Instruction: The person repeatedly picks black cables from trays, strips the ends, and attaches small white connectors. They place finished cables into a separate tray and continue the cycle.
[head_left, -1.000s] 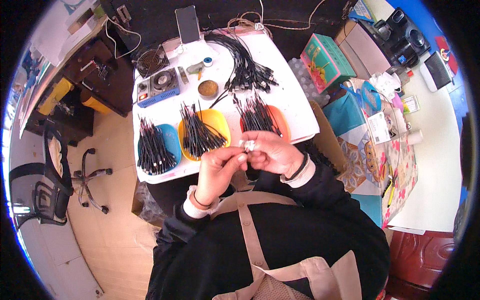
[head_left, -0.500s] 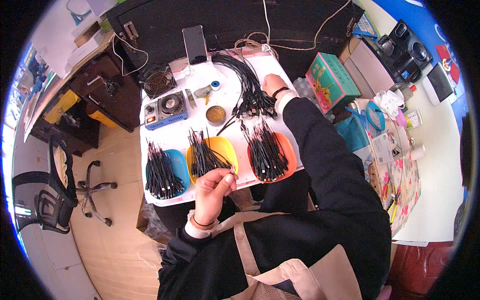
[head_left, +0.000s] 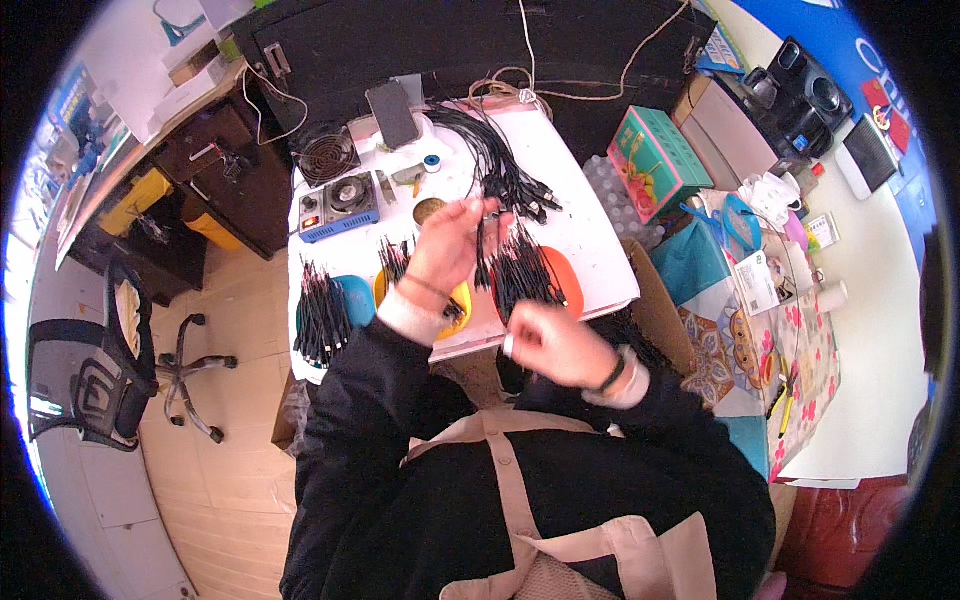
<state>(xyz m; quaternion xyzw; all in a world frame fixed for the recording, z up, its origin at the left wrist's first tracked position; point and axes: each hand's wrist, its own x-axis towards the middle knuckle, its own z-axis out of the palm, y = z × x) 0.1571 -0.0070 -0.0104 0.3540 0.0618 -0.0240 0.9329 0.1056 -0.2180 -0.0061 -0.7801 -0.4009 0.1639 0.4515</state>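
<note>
Head view: black cables (head_left: 524,278) on tabletop (head_left: 598,245).
Right hand (head_left: 562,345) pinches something white (head_left: 508,346); I can't tell left hand's (head_left: 447,252) hold.

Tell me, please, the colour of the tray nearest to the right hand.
The tray is orange, best seen in the head view.

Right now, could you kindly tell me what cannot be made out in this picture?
All in the head view:
Yellow bowl: largely hidden by the left hand and its cuff.
Metal tin: its lower part is behind the left hand.
Left hand's hold: too small to tell against the cables behind.
Right hand: blurred; the white bit at its fingers is too small to identify.
Orange bowl: cables cover much of its inside.
</note>
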